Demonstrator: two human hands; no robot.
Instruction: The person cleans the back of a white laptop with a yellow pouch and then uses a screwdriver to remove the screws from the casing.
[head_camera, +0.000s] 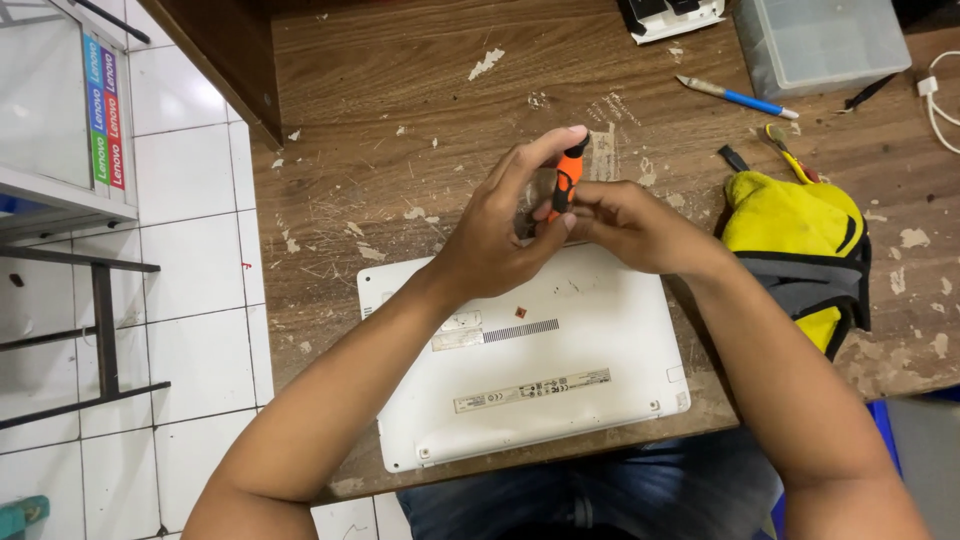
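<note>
Both forearms were bare to past the elbow, with no sleeves, watch or bracelet showing on them. The hands (560, 225) wore no gloves or rings. Below the near edge of the surface (330, 130), blue denim trousers (590, 495) covered the lap.

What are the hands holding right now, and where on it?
Both hands grip an orange screwdriver: left hand at its top, right hand around the lower handle.
</note>
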